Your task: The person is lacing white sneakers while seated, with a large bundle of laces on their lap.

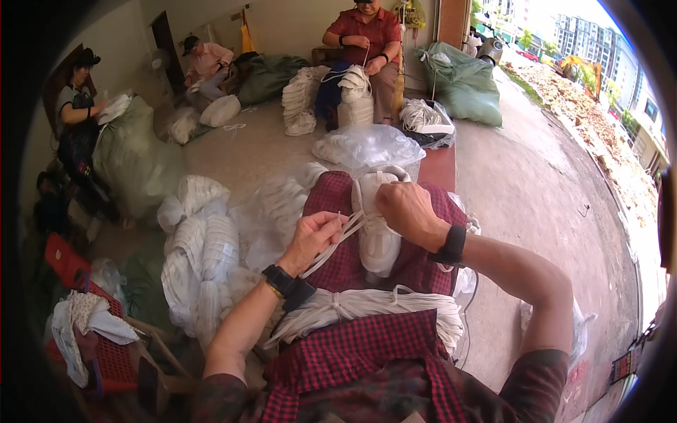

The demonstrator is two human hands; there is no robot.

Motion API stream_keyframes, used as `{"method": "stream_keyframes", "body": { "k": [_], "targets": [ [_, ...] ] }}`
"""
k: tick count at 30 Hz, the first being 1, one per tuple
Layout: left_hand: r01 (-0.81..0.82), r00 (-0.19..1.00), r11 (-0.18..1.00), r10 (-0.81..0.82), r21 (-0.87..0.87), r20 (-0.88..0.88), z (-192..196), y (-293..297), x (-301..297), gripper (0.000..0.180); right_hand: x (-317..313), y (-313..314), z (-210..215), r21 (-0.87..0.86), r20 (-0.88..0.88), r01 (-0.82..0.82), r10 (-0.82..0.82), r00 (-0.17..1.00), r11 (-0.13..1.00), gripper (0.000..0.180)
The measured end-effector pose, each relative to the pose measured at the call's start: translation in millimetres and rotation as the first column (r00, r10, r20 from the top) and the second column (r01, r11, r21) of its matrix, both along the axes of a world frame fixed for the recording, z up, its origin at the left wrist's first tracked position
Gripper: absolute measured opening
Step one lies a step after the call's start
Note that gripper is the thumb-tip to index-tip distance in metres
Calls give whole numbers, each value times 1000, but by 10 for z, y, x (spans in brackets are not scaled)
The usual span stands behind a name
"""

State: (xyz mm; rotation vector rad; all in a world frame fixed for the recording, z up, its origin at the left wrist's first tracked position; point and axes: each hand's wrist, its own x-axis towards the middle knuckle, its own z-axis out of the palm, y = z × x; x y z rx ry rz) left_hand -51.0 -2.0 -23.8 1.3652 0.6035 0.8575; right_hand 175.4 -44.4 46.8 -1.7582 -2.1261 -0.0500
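Note:
A white shoe (pixel 379 248) rests on my lap over the red-and-black checked apron, its rounded toe pointing toward me. My left hand (pixel 315 237), just left of the shoe, pinches several strands of white shoelace (pixel 334 248). The strands run from its fingers across to the shoe's lacing area. My right hand (pixel 409 211) is closed against the upper right part of the shoe, and its fingertips are hidden, so what they grip does not show. Across my lap, nearer my body, lies a thick bundle of white shoelaces (pixel 374 310), tied round with a lace.
Stacked white shoe uppers (pixel 204 243) in clear plastic stand to my left, beside a red chair (pixel 106 321) with cloths on it. Ahead lies a clear plastic bag (pixel 368 146). Several people work farther off among large green sacks (pixel 462 88).

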Motion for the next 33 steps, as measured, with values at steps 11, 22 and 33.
{"method": "stream_keyframes", "body": {
  "k": [11, 22, 33],
  "targets": [
    [14, 1000, 998, -14, 67, 10, 35, -3, 98, 21, -70, 17, -55, 217, 645, -375, 156, 748, 901, 14],
    [43, 998, 998, -41, 48, -42, -56, -19, 69, 25, 46, 176, -5, 247, -69, -260, 285, 956, 933, 15],
    [23, 1000, 994, -23, 110, 2, -138, 65, 108, 26, 197, 141, 111, 123, 117, -405, 392, 913, 906, 7]
  ]
}}
